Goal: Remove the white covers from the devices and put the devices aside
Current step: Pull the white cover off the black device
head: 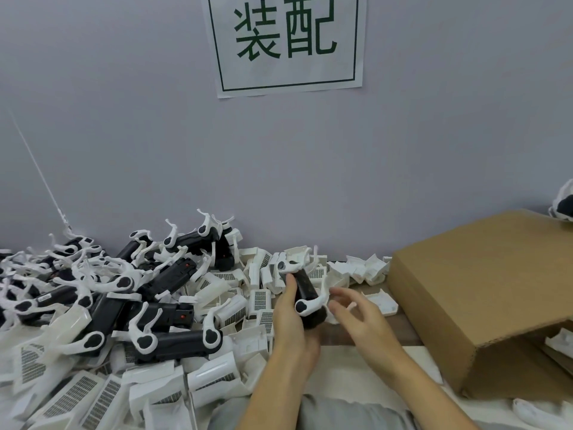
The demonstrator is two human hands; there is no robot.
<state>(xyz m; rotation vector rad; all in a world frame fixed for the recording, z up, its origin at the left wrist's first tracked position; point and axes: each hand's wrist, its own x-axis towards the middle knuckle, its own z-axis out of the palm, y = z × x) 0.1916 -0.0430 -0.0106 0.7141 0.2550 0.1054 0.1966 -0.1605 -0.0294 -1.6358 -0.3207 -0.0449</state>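
Left hand (291,308) grips a black device (308,294) by its body, upright and tilted, above the worktop (400,321) near its middle. This hold presents the white arms and pivot caps to the other hand. No cover appears on it, though its far end is hard to read. Right hand (356,315) hovers just beside the device, fingers spread and loose, holding nothing (apparently reaching in or letting go). Stripped devices (161,305) are heaped toward the left edge; loose covers (260,301) litter the middle and near edge. A cardboard box (483,293) sits at the right edge.
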